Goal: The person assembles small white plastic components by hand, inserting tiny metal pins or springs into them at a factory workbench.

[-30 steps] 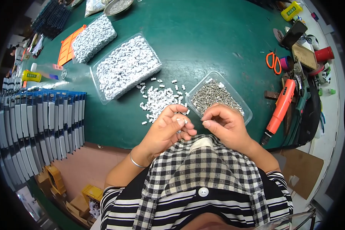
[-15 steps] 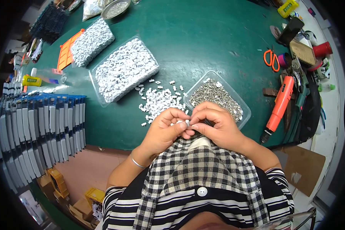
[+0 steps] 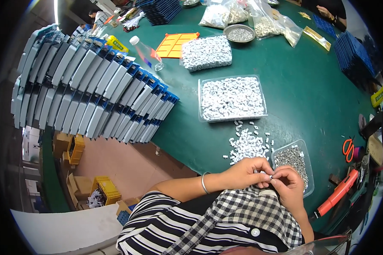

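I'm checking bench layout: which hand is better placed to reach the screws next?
Probably the right hand: it is nearer the clear screw tub; the left hand is nearer the loose white parts.

passage: green tabletop (image 3: 301, 95), right of tray (image 3: 234, 118) | blocking: white pile (image 3: 247, 146), metal-parts tub (image 3: 312, 172), red screwdriver (image 3: 338, 194)

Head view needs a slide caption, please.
Bare left hand and right hand meet near clear plastic tub of silvery metal pieces.

Tabletop (image 3: 293, 106) is deep green, and that loose pile of little plastic pieces (image 3: 247, 145) is plain white. Slim metal pins (image 3: 290, 160) are silver, their rectangular plastic tub (image 3: 310, 171) clear. Cloth apron (image 3: 251, 210) is black-and-cream check, knit top (image 3: 157, 221) black-and-white striped. Long power screwdriver (image 3: 337, 194) is bright orange-red, and the long stacked casings (image 3: 84, 69) are grey with blue edges.
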Motion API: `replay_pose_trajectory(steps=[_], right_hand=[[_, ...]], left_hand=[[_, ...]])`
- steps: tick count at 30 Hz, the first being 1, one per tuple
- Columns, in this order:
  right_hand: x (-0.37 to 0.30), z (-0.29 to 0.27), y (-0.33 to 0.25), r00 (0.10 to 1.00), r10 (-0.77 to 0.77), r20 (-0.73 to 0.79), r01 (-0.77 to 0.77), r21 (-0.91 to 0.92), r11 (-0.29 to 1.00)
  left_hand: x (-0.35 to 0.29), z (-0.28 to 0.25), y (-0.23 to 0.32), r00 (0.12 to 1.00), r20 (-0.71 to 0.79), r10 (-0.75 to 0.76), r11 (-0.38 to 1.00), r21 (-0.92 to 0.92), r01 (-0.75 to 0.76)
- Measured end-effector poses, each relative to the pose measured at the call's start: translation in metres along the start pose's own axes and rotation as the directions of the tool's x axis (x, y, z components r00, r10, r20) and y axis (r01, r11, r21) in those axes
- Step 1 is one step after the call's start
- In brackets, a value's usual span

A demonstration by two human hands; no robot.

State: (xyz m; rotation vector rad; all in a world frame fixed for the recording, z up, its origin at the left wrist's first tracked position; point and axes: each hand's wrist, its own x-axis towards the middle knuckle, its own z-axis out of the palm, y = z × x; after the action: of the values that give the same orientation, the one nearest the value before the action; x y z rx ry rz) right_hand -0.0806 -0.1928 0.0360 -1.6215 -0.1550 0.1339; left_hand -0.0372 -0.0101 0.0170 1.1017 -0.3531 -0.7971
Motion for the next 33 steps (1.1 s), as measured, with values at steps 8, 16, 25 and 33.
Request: replay_pose_trajectory(steps=[8, 16, 25, 33], right_hand=[[0.008, -0.007, -0.007, 0.973, 0.191, 0.128, -0.219, 0.262, 0.940], [0.012, 0.003, -0.009, 0.990, 0.124, -0.067, -0.110, 0.190, 0.976], [0.003, -0.039, -0.016, 0.975, -0.222, -0.007, 0.113, -0.843, 0.525], [0.003, -0.028, -0.009, 0.979, -0.199, 0.054, 0.146, -0.863, 0.483]], left_hand=[[0.007, -0.003, 0.019, 0.986, 0.132, 0.102, 0.902, 0.405, -0.147], [0.004, -0.007, 0.004, 0.999, -0.049, 0.017, 0.999, 0.037, -0.015], [-0.008, -0.046, 0.034, 0.913, -0.402, -0.063, 0.966, 0.204, 0.157], [-0.002, -0.031, 0.028, 0.962, -0.259, -0.088, 0.978, -0.205, 0.034]])
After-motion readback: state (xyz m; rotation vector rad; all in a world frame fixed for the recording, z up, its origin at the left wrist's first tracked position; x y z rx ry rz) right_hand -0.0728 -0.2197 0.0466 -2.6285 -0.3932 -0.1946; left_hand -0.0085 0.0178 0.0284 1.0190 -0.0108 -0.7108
